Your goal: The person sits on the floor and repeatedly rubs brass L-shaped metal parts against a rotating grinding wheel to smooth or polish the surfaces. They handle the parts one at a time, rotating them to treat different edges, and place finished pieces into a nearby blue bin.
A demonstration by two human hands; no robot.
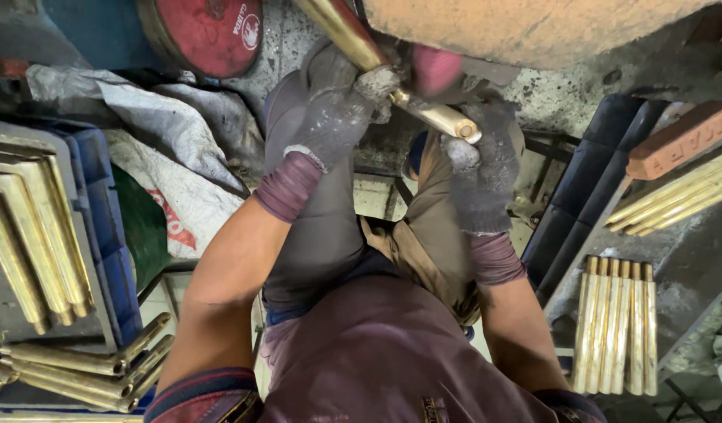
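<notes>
- At the upper centre of the frame, a brass rod point(392, 70) is held slanting from the upper left down to the lower right, its lower end just below the edge of a large tan buffing wheel point(525, 27).
- The left hand point(337, 117), in a dirty grey glove, is closed around the middle of the rod; the right hand point(482, 168), gloved likewise, is wrapped about its lower end, so that the rod seems braced from both sides against the wheel.
- A dull red pad point(435, 69) is seen just behind the rod, between the two hands; what it belongs to cannot be told.
- At the left of the frame, a blue plastic crate point(114, 258) is fitted with a grey tray in which angled brass bars point(32, 227) are laid side by side.
- At the lower left, more bent brass pieces point(95, 364) are piled loosely, within reach of the left arm.
- At the lower right, a row of straight brass rods point(615, 325) is set out parallel on a grey bench point(690, 258), and a further bundle point(682, 196) is leant above them beneath a brown bar of compound point(678, 141).
- At the upper left, a red round lid point(208, 31) and crumpled white sacks point(157, 133) are seen.
</notes>
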